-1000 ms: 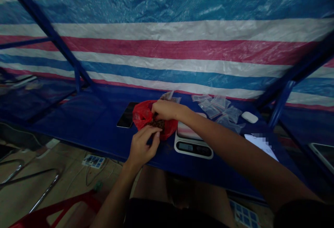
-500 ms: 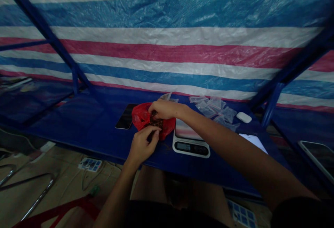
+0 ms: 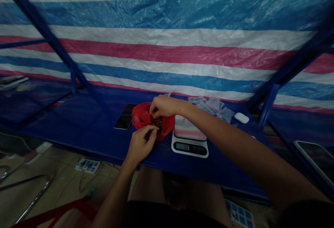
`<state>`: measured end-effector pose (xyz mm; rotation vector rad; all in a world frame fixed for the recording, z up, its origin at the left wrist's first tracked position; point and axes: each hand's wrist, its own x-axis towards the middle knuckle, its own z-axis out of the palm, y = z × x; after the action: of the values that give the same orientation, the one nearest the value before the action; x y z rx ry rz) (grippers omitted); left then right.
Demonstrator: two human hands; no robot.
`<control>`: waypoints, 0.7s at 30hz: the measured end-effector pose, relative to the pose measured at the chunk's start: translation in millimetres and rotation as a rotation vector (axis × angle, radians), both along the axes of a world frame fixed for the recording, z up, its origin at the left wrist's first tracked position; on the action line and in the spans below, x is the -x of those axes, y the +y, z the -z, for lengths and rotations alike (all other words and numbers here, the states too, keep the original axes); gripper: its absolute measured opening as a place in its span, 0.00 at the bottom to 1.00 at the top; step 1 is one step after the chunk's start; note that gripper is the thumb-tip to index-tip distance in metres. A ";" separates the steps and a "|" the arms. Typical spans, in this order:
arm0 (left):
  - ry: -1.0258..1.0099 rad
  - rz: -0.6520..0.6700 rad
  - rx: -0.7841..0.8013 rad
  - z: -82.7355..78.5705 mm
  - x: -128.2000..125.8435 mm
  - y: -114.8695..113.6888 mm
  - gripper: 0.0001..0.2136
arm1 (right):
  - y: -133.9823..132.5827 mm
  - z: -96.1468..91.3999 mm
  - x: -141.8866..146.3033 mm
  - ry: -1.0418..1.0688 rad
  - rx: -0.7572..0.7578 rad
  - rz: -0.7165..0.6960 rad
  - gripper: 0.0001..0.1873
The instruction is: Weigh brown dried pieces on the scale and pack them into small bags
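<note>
A red plastic bag [image 3: 167, 127] lies open on the blue table, with small dark brown pieces [image 3: 156, 123] inside. My left hand [image 3: 142, 143] is at its near edge, thumb and fingers pinched on the bag's rim. From the far side, my right hand [image 3: 163, 105] dips over the brown pieces with its fingers curled together. What is between its fingertips is too small and dark to make out. Right beside the bag stands a white digital scale [image 3: 190, 134], its display reading about zero; my right forearm crosses above it.
A dark phone [image 3: 125, 117] lies left of the bag. Clear zip bags [image 3: 212, 105] are heaped behind the scale, with a white earbud case [image 3: 241, 117] to their right. Blue metal posts [image 3: 56, 45] frame the table [image 3: 86, 123] before a striped sheet [image 3: 167, 52].
My right hand has lifted slightly from the brown pieces, showing more of them. My left hand stays at the bag's near rim. The camera view has shifted a little.
</note>
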<state>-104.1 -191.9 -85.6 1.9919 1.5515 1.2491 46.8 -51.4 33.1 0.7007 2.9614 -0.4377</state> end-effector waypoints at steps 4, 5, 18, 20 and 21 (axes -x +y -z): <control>-0.004 -0.005 0.008 0.5 -0.1 0.4 0.10 | 0.0 8.9 4.0 -0.051 0.015 -0.052 0.09; -0.003 -0.010 0.011 0.5 -0.1 0.4 0.10 | 0.8 9.7 3.6 -0.036 0.018 -0.055 0.09; -0.020 -0.014 0.046 1.0 1.5 2.0 0.11 | -1.2 -36.3 -102.1 0.061 0.111 0.126 0.10; -0.021 -0.015 0.053 2.1 1.8 2.6 0.12 | -4.0 -32.9 -113.1 0.037 0.125 0.187 0.09; -0.020 -0.016 0.057 2.8 1.9 2.9 0.12 | -5.2 -30.6 -116.8 0.025 0.133 0.211 0.09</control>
<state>-106.1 -189.0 -88.4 1.9289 1.5791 1.2137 163.7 -56.6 63.7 1.0019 2.8582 -0.6551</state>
